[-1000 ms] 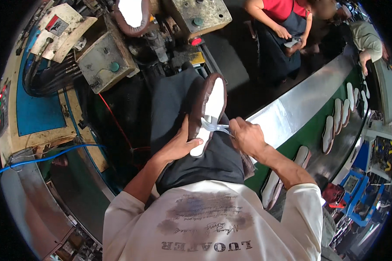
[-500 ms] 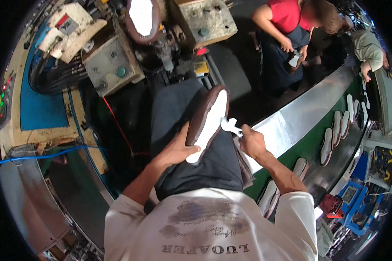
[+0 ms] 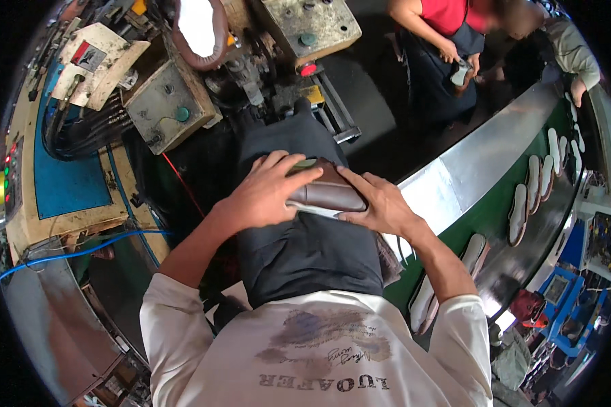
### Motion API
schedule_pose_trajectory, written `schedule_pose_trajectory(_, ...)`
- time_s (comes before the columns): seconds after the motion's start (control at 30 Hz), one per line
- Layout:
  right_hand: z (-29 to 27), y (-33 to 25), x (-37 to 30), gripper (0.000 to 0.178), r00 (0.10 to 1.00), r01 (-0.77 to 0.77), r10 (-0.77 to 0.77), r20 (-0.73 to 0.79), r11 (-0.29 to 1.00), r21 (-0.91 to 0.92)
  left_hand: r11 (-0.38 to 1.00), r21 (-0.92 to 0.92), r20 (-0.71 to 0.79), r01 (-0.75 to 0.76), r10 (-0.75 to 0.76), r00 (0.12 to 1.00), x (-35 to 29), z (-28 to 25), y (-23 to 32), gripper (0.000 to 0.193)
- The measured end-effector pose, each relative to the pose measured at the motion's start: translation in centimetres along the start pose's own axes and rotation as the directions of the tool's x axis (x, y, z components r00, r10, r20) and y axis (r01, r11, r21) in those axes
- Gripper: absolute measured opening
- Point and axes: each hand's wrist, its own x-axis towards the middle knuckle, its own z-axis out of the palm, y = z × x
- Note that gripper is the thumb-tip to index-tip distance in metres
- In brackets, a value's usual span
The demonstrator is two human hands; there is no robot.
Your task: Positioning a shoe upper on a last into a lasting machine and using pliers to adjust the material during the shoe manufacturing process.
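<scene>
A dark brown leather shoe [image 3: 329, 193] lies crosswise over my lap, its upper facing up and a white edge of its bottom showing along the near side. My left hand [image 3: 268, 193] is wrapped over one end, fingers across the top. Around the other end closes my right hand [image 3: 380, 207], thumb low at the white edge and fingers on the leather. The underside is hidden against my dark trousers [image 3: 312, 258].
Ahead stands a machine holding another brown shoe [image 3: 200, 34], white bottom up, between control boxes [image 3: 166, 108]. On my right runs a green conveyor belt [image 3: 455, 254] with a metal edge [image 3: 448, 183], carrying several shoes [image 3: 517, 216]. Beyond it a co-worker in red [image 3: 445, 61] handles a shoe.
The shoe has turned from white bottom up, pointing away, to lying crosswise with its leather up. My right hand has moved onto it; the white piece it held no longer shows.
</scene>
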Motion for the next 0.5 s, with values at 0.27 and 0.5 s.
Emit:
schedule_pose_trajectory(0.27, 5.9, -3.7, -0.2, 0.084, 0.941, -0.238, 0.338, 0.005, 0.652, 0.720, 0.535, -0.844, -0.304, 0.027, -0.519, 0.799, 0.6, 2.5, -4.7, 0.047)
schedule_pose_trajectory(0.5, 4.8, -6.4, -1.8, 0.091, 0.968, 0.085, -0.137, -0.208, 0.967, -0.241, 0.500, -0.850, -0.270, 0.163, -0.681, 0.681, 3.4, 4.4, -6.8, 0.061)
